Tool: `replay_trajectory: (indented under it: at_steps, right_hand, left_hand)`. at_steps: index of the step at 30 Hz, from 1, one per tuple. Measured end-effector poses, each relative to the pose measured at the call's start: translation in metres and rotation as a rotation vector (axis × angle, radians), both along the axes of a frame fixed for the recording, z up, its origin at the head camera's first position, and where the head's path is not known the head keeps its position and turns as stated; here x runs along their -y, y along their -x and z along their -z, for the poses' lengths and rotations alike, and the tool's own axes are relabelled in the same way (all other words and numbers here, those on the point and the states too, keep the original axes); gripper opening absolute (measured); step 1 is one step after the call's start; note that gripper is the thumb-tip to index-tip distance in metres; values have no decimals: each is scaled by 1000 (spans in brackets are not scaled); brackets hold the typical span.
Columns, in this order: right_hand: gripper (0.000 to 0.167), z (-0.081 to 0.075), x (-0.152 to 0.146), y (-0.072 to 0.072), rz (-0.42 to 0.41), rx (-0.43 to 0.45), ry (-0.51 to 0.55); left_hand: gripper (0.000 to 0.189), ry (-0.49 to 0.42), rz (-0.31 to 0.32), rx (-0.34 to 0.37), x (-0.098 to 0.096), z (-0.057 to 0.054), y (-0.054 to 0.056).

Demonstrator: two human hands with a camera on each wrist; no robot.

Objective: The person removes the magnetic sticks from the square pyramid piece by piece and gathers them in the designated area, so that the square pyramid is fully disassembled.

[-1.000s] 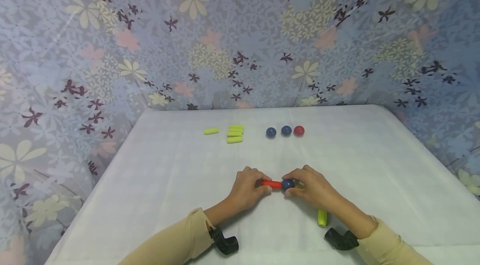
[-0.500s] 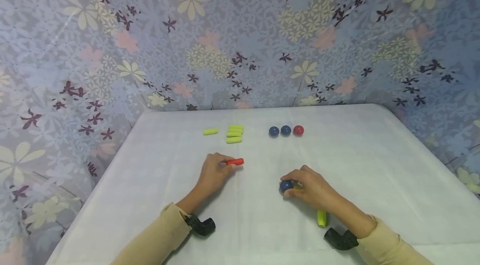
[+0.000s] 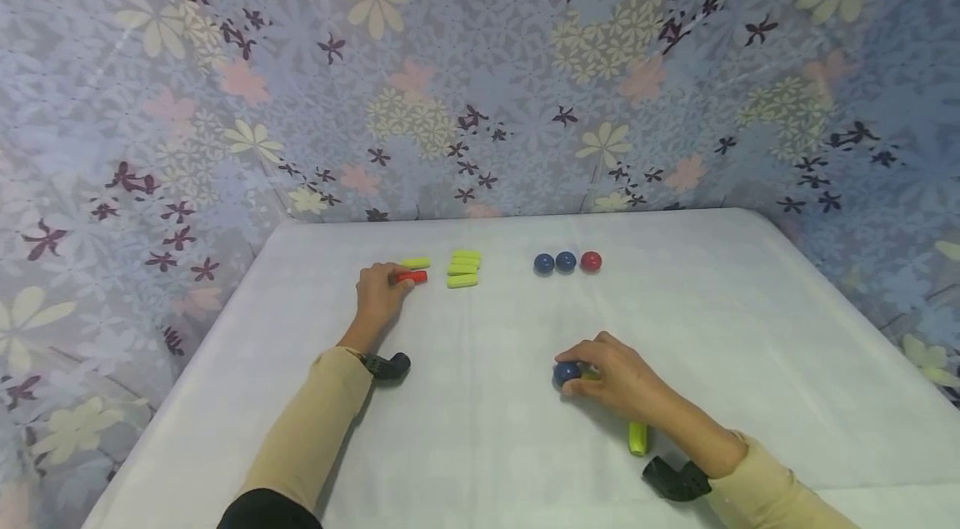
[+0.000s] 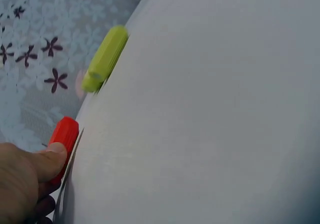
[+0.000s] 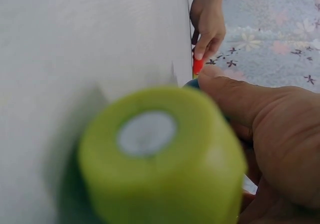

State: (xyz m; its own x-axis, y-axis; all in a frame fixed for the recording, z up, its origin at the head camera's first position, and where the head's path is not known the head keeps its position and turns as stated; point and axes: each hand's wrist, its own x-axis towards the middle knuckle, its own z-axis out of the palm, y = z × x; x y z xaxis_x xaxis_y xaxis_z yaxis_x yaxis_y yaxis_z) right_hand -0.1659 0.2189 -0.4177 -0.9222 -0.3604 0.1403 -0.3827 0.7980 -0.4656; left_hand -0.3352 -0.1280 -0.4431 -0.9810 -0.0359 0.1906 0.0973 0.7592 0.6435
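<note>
My left hand [image 3: 378,296] pinches a short red rod [image 3: 416,276] between thumb and fingers, at the far left of the table. Just behind that rod lies a lone yellow-green rod [image 3: 416,262]. Nearer the front, my right hand [image 3: 618,379] holds a dark blue ball [image 3: 566,374] by thumb and fingertips. Part of a yellow-green rod [image 3: 592,376] shows behind the ball, mostly hidden by the fingers. Below the right hand another yellow-green rod [image 3: 637,438] sticks out. In the right wrist view a yellow-green rod [image 5: 160,154] looms close, a pale disc in its end.
Several yellow-green rods [image 3: 462,270] lie stacked side by side at the back. To their right, two blue balls [image 3: 554,263] and a red ball [image 3: 591,262] form a row. A white cloth covers the table [image 3: 480,446]; a floral curtain [image 3: 480,79] hangs behind it.
My left hand has carried the red rod away from the blue ball, back and left to the lone yellow-green rod. One back blue ball shifted right, beside its neighbour. The right hand stays put.
</note>
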Motion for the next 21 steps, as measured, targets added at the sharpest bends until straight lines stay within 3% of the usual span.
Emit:
replay_trajectory:
  at_steps: [9,21]
  right_hand:
    - [39,-1,4,0,15,29,-12]
    - [46,-6,1,-4,28,-3,-70]
  left_hand:
    - [29,74,-27,-4,-3,0,15]
    - [28,26,-65,32,-10,0,24]
